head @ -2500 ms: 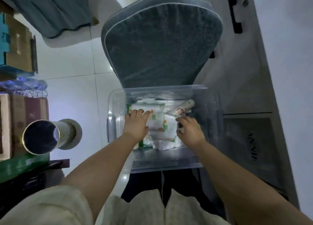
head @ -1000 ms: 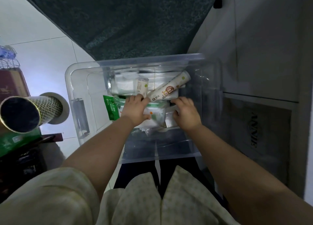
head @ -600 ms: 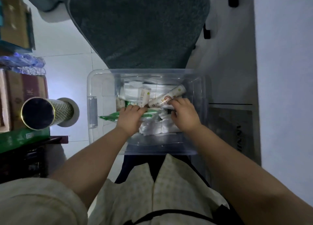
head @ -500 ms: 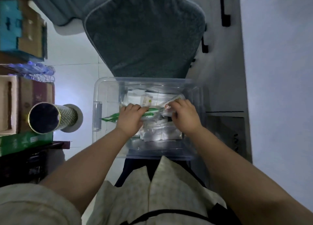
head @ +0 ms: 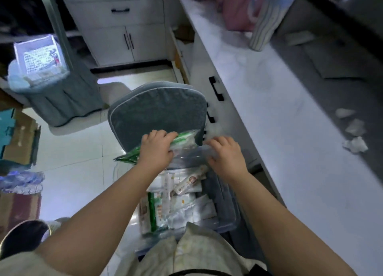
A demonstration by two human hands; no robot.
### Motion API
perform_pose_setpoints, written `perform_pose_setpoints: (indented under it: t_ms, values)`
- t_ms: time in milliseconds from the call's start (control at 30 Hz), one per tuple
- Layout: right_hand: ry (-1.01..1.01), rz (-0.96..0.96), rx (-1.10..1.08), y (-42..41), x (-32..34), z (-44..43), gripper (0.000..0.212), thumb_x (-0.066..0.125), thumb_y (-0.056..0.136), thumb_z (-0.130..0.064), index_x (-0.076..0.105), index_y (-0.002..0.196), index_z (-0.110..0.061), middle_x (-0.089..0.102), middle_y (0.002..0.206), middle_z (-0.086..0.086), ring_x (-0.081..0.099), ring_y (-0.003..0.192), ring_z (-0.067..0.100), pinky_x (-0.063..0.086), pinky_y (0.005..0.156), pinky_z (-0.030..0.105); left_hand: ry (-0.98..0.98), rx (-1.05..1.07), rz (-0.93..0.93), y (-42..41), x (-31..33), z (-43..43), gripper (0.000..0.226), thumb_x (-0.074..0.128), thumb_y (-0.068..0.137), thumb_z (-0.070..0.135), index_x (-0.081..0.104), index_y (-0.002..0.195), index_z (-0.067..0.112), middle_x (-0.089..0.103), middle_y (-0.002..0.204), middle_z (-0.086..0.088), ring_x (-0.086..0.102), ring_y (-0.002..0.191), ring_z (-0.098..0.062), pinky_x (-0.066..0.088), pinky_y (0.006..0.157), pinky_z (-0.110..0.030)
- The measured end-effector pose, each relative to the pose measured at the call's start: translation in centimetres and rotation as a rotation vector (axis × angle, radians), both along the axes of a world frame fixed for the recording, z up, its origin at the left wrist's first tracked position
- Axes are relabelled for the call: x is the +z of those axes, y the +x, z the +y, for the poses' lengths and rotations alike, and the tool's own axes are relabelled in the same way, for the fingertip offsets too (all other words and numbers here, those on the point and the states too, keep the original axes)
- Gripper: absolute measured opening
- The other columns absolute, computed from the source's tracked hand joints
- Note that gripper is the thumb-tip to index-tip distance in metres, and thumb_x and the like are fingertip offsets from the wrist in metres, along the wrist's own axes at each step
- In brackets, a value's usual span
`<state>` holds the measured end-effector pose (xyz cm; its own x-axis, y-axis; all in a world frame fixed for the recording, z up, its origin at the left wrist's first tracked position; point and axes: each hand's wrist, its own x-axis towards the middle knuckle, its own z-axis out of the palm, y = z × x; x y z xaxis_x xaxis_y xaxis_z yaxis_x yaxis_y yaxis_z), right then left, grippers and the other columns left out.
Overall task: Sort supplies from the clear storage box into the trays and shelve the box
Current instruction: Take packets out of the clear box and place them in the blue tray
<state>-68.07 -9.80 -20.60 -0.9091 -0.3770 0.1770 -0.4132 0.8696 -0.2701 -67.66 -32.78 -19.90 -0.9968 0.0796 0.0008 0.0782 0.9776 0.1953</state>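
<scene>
Grips green-edged packet [head: 184,137] in curled left hand [head: 157,149], just above far rim of clear storage box [head: 228,209]. Curls right hand [head: 226,155] at packet's clear end; actual hold indeterminable through blur. Judged light, soft, slippery film; best pinched at both ends.

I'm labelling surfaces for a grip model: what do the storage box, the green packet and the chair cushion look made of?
Storage box: clear, glossy rigid plastic; contents show through its walls. Green packet: thin shiny plastic film, probably; it glints and crinkles. Chair cushion: matte, fuzzy grey fabric with pale piping.
</scene>
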Motion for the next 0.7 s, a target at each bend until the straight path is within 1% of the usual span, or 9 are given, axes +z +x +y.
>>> perform_pose_setpoints:
  t_ms: [67, 167, 200, 300, 367, 433, 500, 600, 700]
  values:
    - [0.011, 0.053, -0.073, 2.3, 0.5, -0.6, 0.036, 0.071, 0.069, -0.018, 0.066, 0.104, -0.015, 0.064, 0.104, 0.005, 0.057, 0.092, 0.034, 0.050, 0.071, 0.042, 0.021, -0.071, 0.004, 0.2, 0.8, -0.1, 0.052, 0.062, 0.078, 0.026, 0.050, 0.128, 0.032, 0.057, 0.113, 0.001, 0.047, 0.106, -0.026, 0.033, 0.085, -0.038]
    - [0.031, 0.080, -0.214, 7.1, 0.6, -1.4, 0.025, 0.059, 0.077, -0.029, 0.064, 0.099, -0.017, 0.062, 0.098, 0.003, 0.055, 0.088, 0.033, 0.048, 0.067, 0.042, 0.039, -0.207, 0.005, 1.6, 1.7, 0.1, 0.053, 0.060, 0.078, 0.026, 0.048, 0.129, 0.034, 0.056, 0.113, 0.002, 0.047, 0.106, -0.025, 0.034, 0.085, -0.038]
    - [0.033, 0.085, -0.271, 8.9, 0.5, -1.6, 0.024, 0.060, 0.078, -0.029, 0.064, 0.098, -0.017, 0.063, 0.097, 0.003, 0.055, 0.087, 0.032, 0.048, 0.066, 0.041, 0.037, -0.260, 0.014, 2.3, 1.9, 0.3, 0.053, 0.060, 0.077, 0.026, 0.048, 0.128, 0.034, 0.056, 0.113, 0.002, 0.047, 0.106, -0.025, 0.034, 0.084, -0.038]
    - [0.030, 0.069, -0.412, 15.0, 0.3, -1.9, 0.029, 0.070, 0.071, -0.023, 0.065, 0.099, -0.016, 0.064, 0.097, 0.004, 0.057, 0.086, 0.032, 0.050, 0.066, 0.041, 0.062, -0.415, 0.049, 4.9, 2.6, 1.4, 0.053, 0.061, 0.076, 0.024, 0.051, 0.127, 0.031, 0.058, 0.110, 0.000, 0.049, 0.103, -0.027, 0.035, 0.083, -0.038]
    - [0.037, 0.028, -0.490, 19.2, 0.5, -1.8, 0.032, 0.072, 0.068, -0.020, 0.064, 0.099, -0.016, 0.063, 0.097, 0.004, 0.057, 0.087, 0.031, 0.049, 0.067, 0.041, 0.077, -0.517, 0.058, 6.9, 2.9, 2.5, 0.053, 0.062, 0.073, 0.023, 0.054, 0.125, 0.030, 0.059, 0.108, -0.001, 0.050, 0.101, -0.028, 0.035, 0.082, -0.039]
    - [0.047, 0.000, -0.583, 23.5, 0.9, -1.4, 0.033, 0.073, 0.067, -0.018, 0.064, 0.099, -0.017, 0.062, 0.098, 0.003, 0.056, 0.088, 0.030, 0.048, 0.069, 0.039, 0.085, -0.616, 0.053, 9.1, 2.9, 4.1, 0.051, 0.063, 0.072, 0.024, 0.055, 0.123, 0.028, 0.060, 0.105, -0.002, 0.051, 0.099, -0.029, 0.035, 0.081, -0.039]
    - [0.053, -0.004, -0.703, 27.7, 1.4, -0.8, 0.034, 0.074, 0.067, -0.019, 0.065, 0.099, -0.017, 0.062, 0.099, 0.001, 0.056, 0.090, 0.028, 0.046, 0.071, 0.037, 0.106, -0.712, 0.045, 11.3, 2.9, 6.0, 0.051, 0.065, 0.071, 0.026, 0.057, 0.121, 0.026, 0.060, 0.101, -0.004, 0.052, 0.096, -0.030, 0.036, 0.079, -0.039]
    - [0.074, -0.011, -0.871, 33.9, 2.2, 0.1, 0.035, 0.075, 0.069, -0.024, 0.065, 0.102, -0.016, 0.063, 0.101, 0.002, 0.056, 0.093, 0.027, 0.049, 0.074, 0.038, 0.122, -0.861, 0.045, 14.9, 3.0, 9.4, 0.050, 0.067, 0.071, 0.028, 0.057, 0.120, 0.026, 0.058, 0.099, -0.005, 0.053, 0.091, -0.031, 0.037, 0.074, -0.038]
    - [0.085, -0.002, -1.006, 40.3, 2.7, 0.9, 0.036, 0.076, 0.070, -0.024, 0.066, 0.102, -0.014, 0.064, 0.100, 0.004, 0.058, 0.091, 0.028, 0.050, 0.072, 0.040, 0.118, -1.013, 0.055, 19.6, 3.5, 13.1, 0.049, 0.068, 0.071, 0.026, 0.058, 0.120, 0.025, 0.056, 0.098, -0.005, 0.052, 0.090, -0.031, 0.035, 0.072, -0.037]
